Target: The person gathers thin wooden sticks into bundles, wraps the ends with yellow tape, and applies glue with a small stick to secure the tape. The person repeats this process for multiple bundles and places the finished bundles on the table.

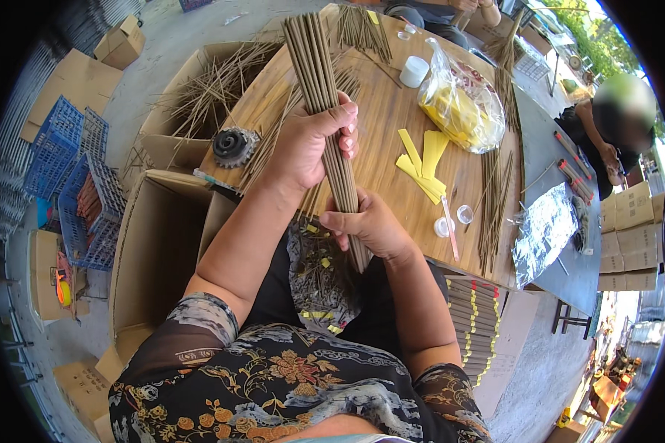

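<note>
A thick bundle of thin brown incense-like sticks [314, 63] is held upright and slightly tilted in front of me, over the table's near edge. My left hand [314, 140] wraps round its upper middle. Lower down, my right hand [369, 225] closes round the same bundle, its thumb across the sticks. The bundle's lower end shows just below that hand, above my lap. Behind it, more loose sticks [345, 80] lie on the wooden table [383, 122]. To the right are yellow paper strips [425, 166] and a clear bag of yellow strips [462, 111].
At left stand an open cardboard box of sticks [207, 85], an empty-looking box [151, 244] and blue crates [89, 214]. A dark toothed metal part [233, 148] sits on the table's left edge. Banded bundles [476, 321] lie below at right. Another person [598, 125] works at the grey table [543, 140].
</note>
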A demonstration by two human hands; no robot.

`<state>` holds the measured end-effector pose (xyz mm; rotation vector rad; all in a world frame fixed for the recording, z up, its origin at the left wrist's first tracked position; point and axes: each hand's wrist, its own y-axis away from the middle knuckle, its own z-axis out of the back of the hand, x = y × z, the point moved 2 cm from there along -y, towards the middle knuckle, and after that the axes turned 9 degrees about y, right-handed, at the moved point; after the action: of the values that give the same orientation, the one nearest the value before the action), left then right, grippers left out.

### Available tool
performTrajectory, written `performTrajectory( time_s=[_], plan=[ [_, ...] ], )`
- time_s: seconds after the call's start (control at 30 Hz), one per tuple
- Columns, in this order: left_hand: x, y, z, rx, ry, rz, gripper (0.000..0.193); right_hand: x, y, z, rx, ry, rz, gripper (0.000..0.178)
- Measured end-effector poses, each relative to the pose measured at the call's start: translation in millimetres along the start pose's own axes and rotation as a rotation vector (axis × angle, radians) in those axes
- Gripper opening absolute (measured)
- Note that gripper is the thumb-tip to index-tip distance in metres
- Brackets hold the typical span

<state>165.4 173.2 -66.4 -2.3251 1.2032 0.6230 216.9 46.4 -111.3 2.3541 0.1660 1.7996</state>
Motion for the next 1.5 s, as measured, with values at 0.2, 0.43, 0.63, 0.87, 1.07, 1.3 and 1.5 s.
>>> performTrajectory(
  time_s=[0.2, 0.43, 0.63, 0.87, 1.07, 1.3, 1.5],
  plan=[
    [-7, 12, -47, 0.188, -0.348, -0.322, 0.02, 15, -12, 15, -0.433, 0.629, 0.397, 0.038],
    [16, -3, -18, 0.119, -0.518, -0.176, 0.018, -6, -30, 31, -0.486, 0.499, 0.406, 0.029],
    [21, 0, -22, 0.112, -0.466, -0.156, 0.013, -8, -29, 29, -0.442, 0.451, 0.397, 0.02],
    [26, -6, -8, 0.094, -0.474, -0.048, 0.014, -12, -34, 38, -0.395, 0.407, 0.258, 0.023],
    [26, -2, -13, 0.102, -0.438, -0.063, 0.018, -19, -39, 35, -0.317, 0.435, 0.465, 0.032],
    [18, 3, -17, 0.185, -0.32, 0.03, 0.017, -26, -38, 33, -0.284, 0.334, 0.394, 0.04],
    [26, 1, -3, 0.104, -0.42, -0.028, 0.015, -6, -20, 31, -0.424, 0.556, 0.384, 0.034]
  ],
)
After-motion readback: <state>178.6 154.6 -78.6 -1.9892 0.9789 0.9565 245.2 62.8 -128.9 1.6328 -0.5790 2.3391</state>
